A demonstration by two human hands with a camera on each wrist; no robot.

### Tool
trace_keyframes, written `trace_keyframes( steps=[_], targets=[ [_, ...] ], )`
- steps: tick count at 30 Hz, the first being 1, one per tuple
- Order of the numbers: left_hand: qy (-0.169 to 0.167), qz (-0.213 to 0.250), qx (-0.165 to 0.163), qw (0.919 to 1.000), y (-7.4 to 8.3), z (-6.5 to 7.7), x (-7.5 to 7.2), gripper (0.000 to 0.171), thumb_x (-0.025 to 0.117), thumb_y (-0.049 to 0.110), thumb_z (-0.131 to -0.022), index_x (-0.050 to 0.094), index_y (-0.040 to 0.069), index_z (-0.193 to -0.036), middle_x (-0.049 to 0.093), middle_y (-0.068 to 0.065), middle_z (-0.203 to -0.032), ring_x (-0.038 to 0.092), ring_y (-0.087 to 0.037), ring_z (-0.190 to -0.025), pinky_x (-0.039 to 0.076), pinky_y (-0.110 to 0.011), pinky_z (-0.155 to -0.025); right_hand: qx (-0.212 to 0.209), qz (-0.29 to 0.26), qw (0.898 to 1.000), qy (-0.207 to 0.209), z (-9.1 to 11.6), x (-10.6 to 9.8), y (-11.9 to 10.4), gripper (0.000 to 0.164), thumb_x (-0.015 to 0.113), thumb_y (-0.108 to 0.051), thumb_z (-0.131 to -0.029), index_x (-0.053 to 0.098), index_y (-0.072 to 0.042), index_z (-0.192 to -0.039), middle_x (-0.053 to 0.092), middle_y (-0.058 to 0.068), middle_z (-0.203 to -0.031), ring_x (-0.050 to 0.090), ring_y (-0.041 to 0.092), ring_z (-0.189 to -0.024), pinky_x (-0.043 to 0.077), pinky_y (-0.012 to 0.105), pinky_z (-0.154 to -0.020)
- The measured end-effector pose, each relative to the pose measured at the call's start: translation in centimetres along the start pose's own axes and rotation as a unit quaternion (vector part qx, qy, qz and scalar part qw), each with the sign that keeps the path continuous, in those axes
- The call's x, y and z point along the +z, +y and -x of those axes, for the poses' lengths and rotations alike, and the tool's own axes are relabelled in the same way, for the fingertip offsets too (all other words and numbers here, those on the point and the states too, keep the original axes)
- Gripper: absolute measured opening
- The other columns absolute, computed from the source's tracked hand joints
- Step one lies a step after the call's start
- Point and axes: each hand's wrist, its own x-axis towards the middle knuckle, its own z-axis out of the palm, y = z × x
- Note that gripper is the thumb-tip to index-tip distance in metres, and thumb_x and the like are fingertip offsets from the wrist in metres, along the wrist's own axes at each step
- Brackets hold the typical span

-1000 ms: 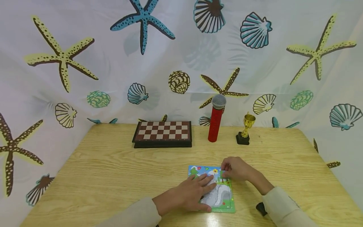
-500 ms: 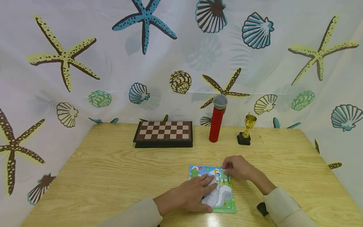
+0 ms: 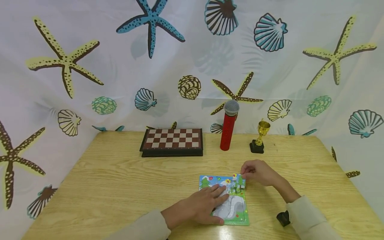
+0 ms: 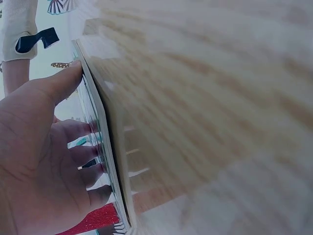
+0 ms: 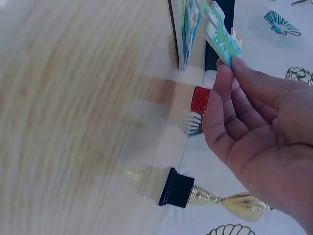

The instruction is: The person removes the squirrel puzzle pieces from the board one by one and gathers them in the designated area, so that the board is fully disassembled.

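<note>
A colourful jigsaw puzzle (image 3: 239,216) in a thin flat tray lies on the table in the head view. My left hand (image 3: 204,206) rests on its left part with fingers spread and straight, hiding what is beneath. The left wrist view has the thumb and fingertips on the face of the puzzle tray (image 4: 108,139). My right hand (image 3: 260,172) is at the tray's top right corner. Between its thumb and forefinger it pinches a puzzle piece (image 5: 223,41) with green tree and blue sky printing. In the head view this piece (image 3: 241,181) is tilted up over the tray.
Along the back of the wooden table (image 3: 120,186) stand a chessboard box (image 3: 171,140), a red microphone (image 3: 228,131) upright with a silver head, and a small gold trophy (image 3: 260,133) on a black base. A shell-and-starfish cloth (image 3: 168,70) hangs behind.
My right hand has lifted the puzzle piece and drawn it up and to the right, off the picture. The left hand has stayed where it was on the puzzle.
</note>
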Motion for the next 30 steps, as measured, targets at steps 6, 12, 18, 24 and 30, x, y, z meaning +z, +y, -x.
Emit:
trace_keyframes(
  steps=[6,12,18,24,30],
  targets=[
    [0.004,-0.005,0.003,1.0,0.0,0.0,0.1,0.079,0.044,0.065,-0.09,0.025,0.02,-0.152,0.018,-0.003,-0.16,0.02,-0.024,-0.147,0.027,-0.041,-0.115,0.02,-0.02,1.0,0.013,0.9,-1.9,0.9,0.008,0.061,-0.008,-0.092,0.063,-0.001,-0.092,0.066,0.01,-0.087,0.065,0.024,-0.079,0.052,0.025,-0.067],
    [0.011,-0.007,0.005,0.9999,0.1,0.2,0.1,0.079,0.045,0.065,-0.09,0.026,0.02,-0.151,0.02,-0.003,-0.159,0.021,-0.024,-0.147,0.028,-0.041,-0.115,0.044,-0.021,0.998,0.036,1.9,-3.5,2.4,0.01,0.058,-0.008,-0.094,0.063,0.001,-0.094,0.065,0.011,-0.086,0.064,0.025,-0.079,0.056,0.034,-0.071],
    [0.011,-0.004,0.004,0.9999,0.1,0.2,0.1,0.079,0.045,0.065,-0.09,0.026,0.02,-0.151,0.019,-0.003,-0.159,0.02,-0.024,-0.147,0.028,-0.041,-0.115,0.105,-0.007,0.992,0.068,3.0,-4.7,4.4,0.011,0.057,-0.007,-0.094,0.062,0.002,-0.096,0.063,0.01,-0.084,0.061,0.022,-0.076,0.054,0.035,-0.068],
    [0.009,-0.009,0.006,0.9999,0.1,0.2,0.0,0.079,0.044,0.065,-0.09,0.025,0.019,-0.152,0.019,-0.003,-0.16,0.02,-0.023,-0.147,0.028,-0.041,-0.115,0.163,0.0,0.983,0.082,3.9,-5.9,6.1,0.016,0.054,-0.007,-0.095,0.061,0.006,-0.098,0.062,0.011,-0.083,0.054,0.019,-0.071,0.047,0.031,-0.062],
    [0.006,-0.006,0.004,1.0,0.1,0.2,0.0,0.079,0.044,0.065,-0.09,0.026,0.02,-0.152,0.019,-0.002,-0.16,0.02,-0.023,-0.147,0.028,-0.041,-0.115,0.2,0.082,0.971,0.102,4.5,-6.7,7.1,0.016,0.057,-0.011,-0.093,0.066,0.003,-0.093,0.065,0.016,-0.088,0.058,0.024,-0.078,0.047,0.038,-0.068]
  ],
)
